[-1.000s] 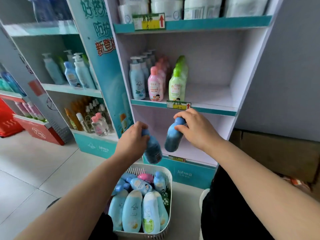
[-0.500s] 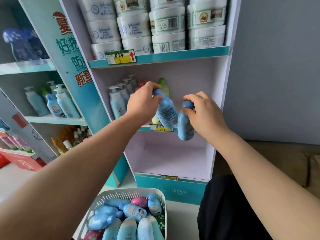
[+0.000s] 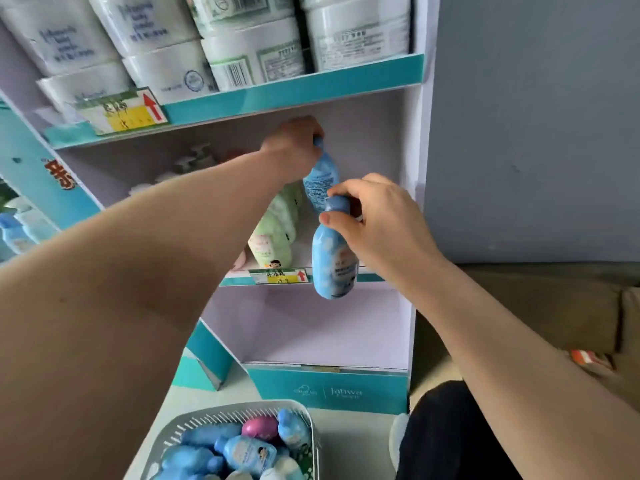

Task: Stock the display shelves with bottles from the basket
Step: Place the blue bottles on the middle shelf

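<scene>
**Inspector:** Which step is in hand?

**Assessor:** Placement, by the look of it. The left hand reaches into the middle shelf, fingers curled round the cap of a blue bottle that hangs over the bare space right of the green bottles; the right hand pinches a second blue bottle at the neck, in front of the shelf edge; neither bottle stands on the shelf yet.

**Inspector:** What does the next move call for?

**Assessor:** Probably setting the first upright at the back, then the second before it. The green bottles just beside could be knocked; the shelf of white tubs overhead limits headroom; the left forearm hides the rows further left. The basket below holds spare bottles.
</scene>
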Motion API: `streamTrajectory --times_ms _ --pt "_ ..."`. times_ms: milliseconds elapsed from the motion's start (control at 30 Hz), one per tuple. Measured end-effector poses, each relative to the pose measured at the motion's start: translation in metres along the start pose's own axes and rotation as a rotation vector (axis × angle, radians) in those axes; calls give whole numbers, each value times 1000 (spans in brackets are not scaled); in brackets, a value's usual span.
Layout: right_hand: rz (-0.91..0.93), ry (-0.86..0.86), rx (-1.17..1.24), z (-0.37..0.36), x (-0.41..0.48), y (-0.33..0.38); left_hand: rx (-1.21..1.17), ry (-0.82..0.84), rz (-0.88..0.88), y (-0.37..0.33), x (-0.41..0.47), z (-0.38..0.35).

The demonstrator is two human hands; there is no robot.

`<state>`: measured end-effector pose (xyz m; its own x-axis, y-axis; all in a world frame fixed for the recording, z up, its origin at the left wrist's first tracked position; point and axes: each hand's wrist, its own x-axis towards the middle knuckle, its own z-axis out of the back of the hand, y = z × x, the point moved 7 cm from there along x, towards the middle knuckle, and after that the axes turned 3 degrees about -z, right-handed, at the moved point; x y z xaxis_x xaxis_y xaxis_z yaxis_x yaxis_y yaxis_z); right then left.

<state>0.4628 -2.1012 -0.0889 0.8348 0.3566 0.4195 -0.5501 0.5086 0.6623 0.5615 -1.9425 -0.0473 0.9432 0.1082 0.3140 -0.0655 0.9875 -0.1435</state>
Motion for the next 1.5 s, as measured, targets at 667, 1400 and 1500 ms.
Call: streamTrajectory --times_ms 667,1400,1500 --pt "-111 -207 -48 -29 46 -40 117 131 -41 14 55 -44" --pt "-61 -393 212 -53 31 -54 14 -90 50 28 63 -42" --pt "-58 -394 214 -54 32 -55 7 -101 55 28 63 -43"
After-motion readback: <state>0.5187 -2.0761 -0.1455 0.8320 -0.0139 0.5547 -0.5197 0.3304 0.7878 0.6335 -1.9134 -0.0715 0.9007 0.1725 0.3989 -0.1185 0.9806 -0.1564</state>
